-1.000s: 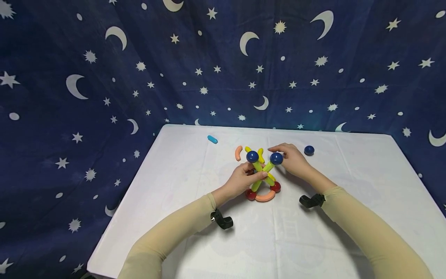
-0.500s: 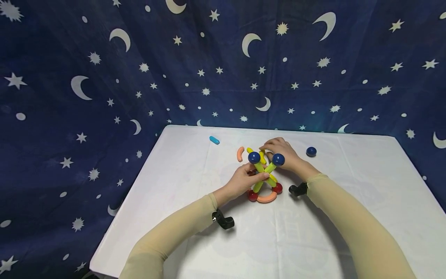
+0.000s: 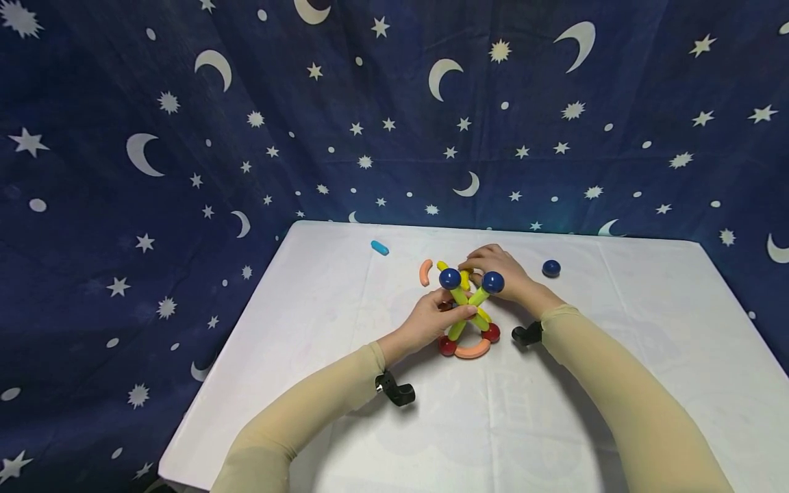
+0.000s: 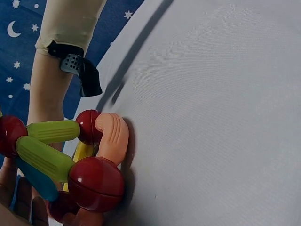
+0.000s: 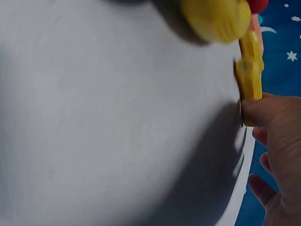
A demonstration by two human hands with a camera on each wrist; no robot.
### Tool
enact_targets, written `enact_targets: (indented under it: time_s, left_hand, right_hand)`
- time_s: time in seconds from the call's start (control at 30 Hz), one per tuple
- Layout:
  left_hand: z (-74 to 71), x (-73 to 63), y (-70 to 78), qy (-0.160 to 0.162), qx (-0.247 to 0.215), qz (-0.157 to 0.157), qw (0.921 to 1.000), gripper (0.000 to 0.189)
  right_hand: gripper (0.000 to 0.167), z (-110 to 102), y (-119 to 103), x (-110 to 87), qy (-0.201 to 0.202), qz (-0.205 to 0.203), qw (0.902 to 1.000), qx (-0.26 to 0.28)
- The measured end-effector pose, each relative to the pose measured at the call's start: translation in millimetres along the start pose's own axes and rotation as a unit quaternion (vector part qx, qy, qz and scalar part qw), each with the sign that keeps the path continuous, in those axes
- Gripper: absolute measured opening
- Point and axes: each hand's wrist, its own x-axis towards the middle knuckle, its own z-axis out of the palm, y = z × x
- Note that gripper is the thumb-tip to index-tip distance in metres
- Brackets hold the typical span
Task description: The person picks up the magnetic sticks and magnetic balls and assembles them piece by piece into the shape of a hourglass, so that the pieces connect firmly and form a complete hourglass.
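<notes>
My left hand grips a magnetic stick-and-ball structure, its thumb across the lime-green sticks where they cross. Two blue balls top it; red balls and an orange curved stick form its base. A blue-teal stick shows inside it in the left wrist view, near the fingers. Behind the structure, my right hand pinches the end of a yellow curved stick low over the table. The right fingertips are partly hidden in the head view.
Another yellow stick and an orange curved stick lie just behind the structure. A light-blue stick lies at the back left, a loose blue ball to the right. The white table meets a starry curtain.
My right hand has moved left, to the yellow curved stick behind the structure, and now pinches it. The left hand keeps its grip on the structure.
</notes>
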Motion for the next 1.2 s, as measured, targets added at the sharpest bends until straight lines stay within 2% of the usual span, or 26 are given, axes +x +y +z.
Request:
enact_targets:
  time_s: [0.23,0.4,0.73,0.87,0.97,1.03,1.13,1.2]
  left_hand:
    - [0.2,-0.2,1.1,0.004,0.000,0.003,1.0000,0.030]
    - [0.5,0.4,0.1,0.007,0.002,0.006,1.0000,0.030]
    - [1.4,0.5,-0.9,0.009,0.002,0.004,1.0000,0.028]
    - [1.7,0.7,-1.3,0.008,0.002,0.006,0.9999,0.028]
    - [1.7,0.9,-2.2,0.009,-0.001,0.004,1.0000,0.029]
    - [1.9,1.0,-2.3,0.009,-0.003,0.003,0.9999,0.029]
    - [1.9,1.3,-1.9,0.009,-0.005,0.004,0.9999,0.029]
    - [1.7,1.4,-1.8,0.008,-0.004,0.004,1.0000,0.029]
  right_hand:
    - [0.027,-6.9,11.1,-6.5,0.000,0.058,0.9981,-0.023]
    - [0.031,-14.1,15.5,-11.8,-0.009,0.102,0.9947,-0.010]
    - [0.024,-15.9,19.5,-11.0,-0.026,0.104,0.9941,0.017]
    - [0.023,-18.5,19.9,-11.5,-0.036,0.115,0.9916,0.046]
    - [0.021,-25.0,18.9,-12.7,-0.044,0.138,0.9853,0.090]
    - [0.023,-32.3,17.9,-13.0,-0.047,0.150,0.9777,0.139]
    - [0.032,-48.8,15.8,-11.4,-0.050,0.167,0.9577,0.229]
    - [0.040,-62.3,13.0,-9.2,-0.063,0.175,0.9402,0.285]
